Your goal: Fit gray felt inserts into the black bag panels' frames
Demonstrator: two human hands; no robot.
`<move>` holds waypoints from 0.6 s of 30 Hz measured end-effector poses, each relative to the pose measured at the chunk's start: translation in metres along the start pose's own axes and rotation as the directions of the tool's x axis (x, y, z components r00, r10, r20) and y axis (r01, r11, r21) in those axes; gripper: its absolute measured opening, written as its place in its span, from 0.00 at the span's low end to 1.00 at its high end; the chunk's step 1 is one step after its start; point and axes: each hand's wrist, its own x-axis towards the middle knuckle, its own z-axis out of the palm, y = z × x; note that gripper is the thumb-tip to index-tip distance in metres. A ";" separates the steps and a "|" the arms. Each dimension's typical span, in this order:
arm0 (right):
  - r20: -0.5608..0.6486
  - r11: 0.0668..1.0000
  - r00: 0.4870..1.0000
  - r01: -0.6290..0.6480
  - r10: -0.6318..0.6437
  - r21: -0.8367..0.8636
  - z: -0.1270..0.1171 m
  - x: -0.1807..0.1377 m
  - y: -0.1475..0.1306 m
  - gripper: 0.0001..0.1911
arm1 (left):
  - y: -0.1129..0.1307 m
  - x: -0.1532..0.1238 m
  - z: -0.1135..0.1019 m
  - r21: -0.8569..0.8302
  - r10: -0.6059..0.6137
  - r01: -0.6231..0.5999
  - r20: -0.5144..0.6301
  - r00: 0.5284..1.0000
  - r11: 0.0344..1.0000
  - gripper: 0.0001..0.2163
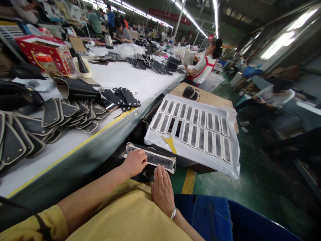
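Note:
A long dark-grey panel with a pale border and flared corners (156, 159) lies crosswise in front of my body. My left hand (135, 163) rests on its left half, fingers curled down over its near edge. Flat and with fingers stretched out, my right hand (163, 190) has its fingertips at the near edge, right of the middle. What supports the panel underneath is mostly hidden. Beyond it, two rows of pale-edged grey strips (194, 135) lie on a white sheet (160, 139), with two dark gaps in the nearer row.
A yellow forked piece (170, 144) lies on the sheet's near edge. The long white table (107, 75) at left bears stacked dark leather panels (67, 112), a phone (110, 105) and a red box (47, 50). A blue bin (210, 214) stands at lower right. A co-worker (204, 67) stands ahead.

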 end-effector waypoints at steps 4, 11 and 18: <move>0.000 1.000 1.000 0.004 -0.004 0.028 0.007 0.007 -0.004 0.28 | 0.005 -0.001 0.003 0.026 -0.026 0.026 -0.030 0.999 0.999 0.06; -0.013 0.998 1.000 -0.018 0.018 0.060 0.016 0.026 -0.010 0.30 | -0.017 -0.003 -0.012 -0.132 -0.029 0.016 -0.094 0.995 0.991 0.02; 0.014 0.999 1.000 0.025 -0.025 0.036 0.024 0.030 -0.010 0.29 | -0.066 -0.019 -0.029 -0.098 0.082 -0.089 -0.071 0.994 0.991 0.06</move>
